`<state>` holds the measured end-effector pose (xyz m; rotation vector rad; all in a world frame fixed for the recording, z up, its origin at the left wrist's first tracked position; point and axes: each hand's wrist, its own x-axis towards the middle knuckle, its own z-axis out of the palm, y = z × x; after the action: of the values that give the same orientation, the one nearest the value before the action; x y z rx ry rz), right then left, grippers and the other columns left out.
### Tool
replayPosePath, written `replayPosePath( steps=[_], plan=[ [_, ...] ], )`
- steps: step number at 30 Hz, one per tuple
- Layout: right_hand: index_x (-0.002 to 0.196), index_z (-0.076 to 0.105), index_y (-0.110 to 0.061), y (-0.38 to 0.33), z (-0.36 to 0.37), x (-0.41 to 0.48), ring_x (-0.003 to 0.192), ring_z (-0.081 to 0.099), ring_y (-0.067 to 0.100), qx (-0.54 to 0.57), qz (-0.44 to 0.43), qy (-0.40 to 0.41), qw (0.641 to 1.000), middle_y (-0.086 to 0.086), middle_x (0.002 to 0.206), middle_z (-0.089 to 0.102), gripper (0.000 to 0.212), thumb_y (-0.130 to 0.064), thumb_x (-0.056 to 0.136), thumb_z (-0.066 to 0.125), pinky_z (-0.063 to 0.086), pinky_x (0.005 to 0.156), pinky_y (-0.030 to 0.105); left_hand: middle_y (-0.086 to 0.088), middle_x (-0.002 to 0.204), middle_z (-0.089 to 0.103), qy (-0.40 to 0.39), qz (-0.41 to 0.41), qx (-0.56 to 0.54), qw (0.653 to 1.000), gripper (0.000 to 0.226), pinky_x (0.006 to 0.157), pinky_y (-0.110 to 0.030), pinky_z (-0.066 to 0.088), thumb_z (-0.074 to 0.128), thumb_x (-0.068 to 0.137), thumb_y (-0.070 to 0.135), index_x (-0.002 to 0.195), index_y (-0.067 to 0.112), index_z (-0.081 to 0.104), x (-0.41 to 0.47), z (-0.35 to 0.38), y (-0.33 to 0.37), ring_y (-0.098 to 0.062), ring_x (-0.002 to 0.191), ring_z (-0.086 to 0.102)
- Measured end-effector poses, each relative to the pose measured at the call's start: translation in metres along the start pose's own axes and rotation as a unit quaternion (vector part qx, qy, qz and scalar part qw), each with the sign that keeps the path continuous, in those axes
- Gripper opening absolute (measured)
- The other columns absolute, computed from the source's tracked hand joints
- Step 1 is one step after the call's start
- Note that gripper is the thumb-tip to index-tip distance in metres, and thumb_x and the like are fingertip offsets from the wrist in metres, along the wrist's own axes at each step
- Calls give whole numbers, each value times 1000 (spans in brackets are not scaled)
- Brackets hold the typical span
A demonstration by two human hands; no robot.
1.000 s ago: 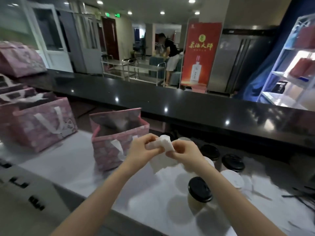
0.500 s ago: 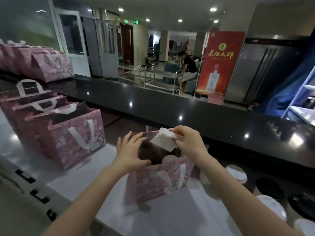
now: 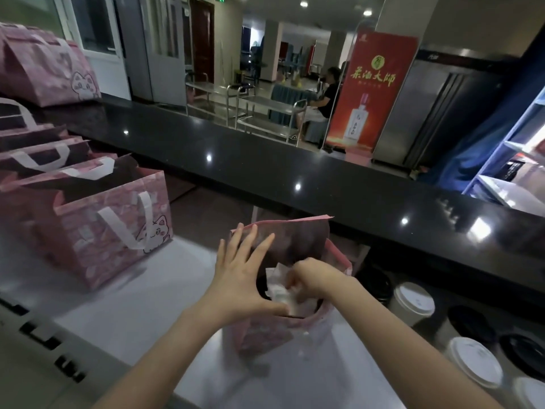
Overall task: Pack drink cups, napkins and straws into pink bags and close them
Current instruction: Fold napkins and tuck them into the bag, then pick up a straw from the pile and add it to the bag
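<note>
An open pink bag (image 3: 298, 237) stands on the white counter in front of me. My left hand (image 3: 241, 278) rests with spread straight fingers against the bag's left rim, holding its mouth wide. My right hand (image 3: 312, 278) is down inside the bag's mouth, its fingers curled round a white napkin (image 3: 278, 290). What else lies inside the bag is hidden in shadow. Several lidded drink cups stand to the right, among them a white-lidded cup (image 3: 414, 302) and a black-lidded one (image 3: 470, 324).
Several more pink bags with white handles (image 3: 115, 228) stand in a row at the left, and another pink bag (image 3: 50, 72) lies on the black raised counter (image 3: 265, 166) behind. A person sits far off beside a red banner (image 3: 371, 93).
My right hand has gone from above the bag's rim down into the bag with the napkin. My left hand stays at the left rim, fingers spread wider. My view shifted left and closer.
</note>
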<state>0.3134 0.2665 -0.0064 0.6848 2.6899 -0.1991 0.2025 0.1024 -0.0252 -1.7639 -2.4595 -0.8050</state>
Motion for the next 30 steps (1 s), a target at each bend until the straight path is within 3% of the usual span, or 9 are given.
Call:
replayPosePath(
  steps=[2,4,7,10,14,17,20,25,30],
  plan=[
    [125,60,-30,2,1,-4,101,62,19,8,3,-57,998,-3,117,64,50,-24,78,74,54,88,37,12,159,-18,10,-7,-7,1000,123,115,-46,-17,59,48,82,149,46,-2,2,-1,-1,-10,138,-37],
    [128,58,-31,5,-3,-8,106,60,20,-10,-6,-36,999,-4,121,62,49,-30,81,70,52,91,38,10,160,-13,18,-14,-4,1000,121,116,-48,-15,57,48,84,149,46,2,5,-2,-1,-10,139,-35],
    [118,65,-28,13,-9,-19,107,59,17,47,-25,102,993,-6,119,63,30,-30,88,62,50,91,34,9,160,6,51,-21,-6,998,111,117,-51,-12,55,52,82,149,43,17,8,-3,3,-14,145,-22],
    [105,70,-25,29,-8,-39,98,59,14,109,-45,253,960,-6,105,66,19,-31,91,59,48,86,29,5,148,36,107,-30,-3,994,90,116,-55,0,69,63,66,142,34,40,11,-3,13,-22,147,6],
    [103,69,-24,57,-1,-76,96,56,10,152,-41,351,923,-7,104,65,17,-32,91,59,45,84,27,-1,123,60,159,-30,16,987,54,113,-55,18,77,74,40,122,23,60,23,-2,38,-27,136,35],
    [106,67,-25,86,5,-110,94,52,5,148,-22,359,921,-9,106,63,18,-32,92,58,47,83,26,-1,112,65,162,17,-2,987,37,106,-46,37,76,77,33,110,20,65,33,2,73,-26,122,50],
    [112,65,-26,125,17,-149,103,54,9,120,17,342,932,-8,111,63,23,-34,92,58,47,88,28,3,102,65,137,71,6,988,27,90,-38,45,73,80,31,104,21,66,44,18,126,-21,102,58],
    [119,60,-29,216,55,-241,108,53,14,88,109,281,950,-8,115,60,27,-34,92,55,48,85,32,8,102,63,65,149,44,986,27,83,-34,45,63,85,40,109,27,63,56,80,234,-16,97,56],
    [119,60,-27,314,104,-341,111,53,18,58,213,241,945,-5,115,60,29,-31,92,52,49,85,36,9,99,61,2,218,48,975,27,83,-31,41,56,88,41,110,27,61,59,164,363,-16,97,54]
  ],
)
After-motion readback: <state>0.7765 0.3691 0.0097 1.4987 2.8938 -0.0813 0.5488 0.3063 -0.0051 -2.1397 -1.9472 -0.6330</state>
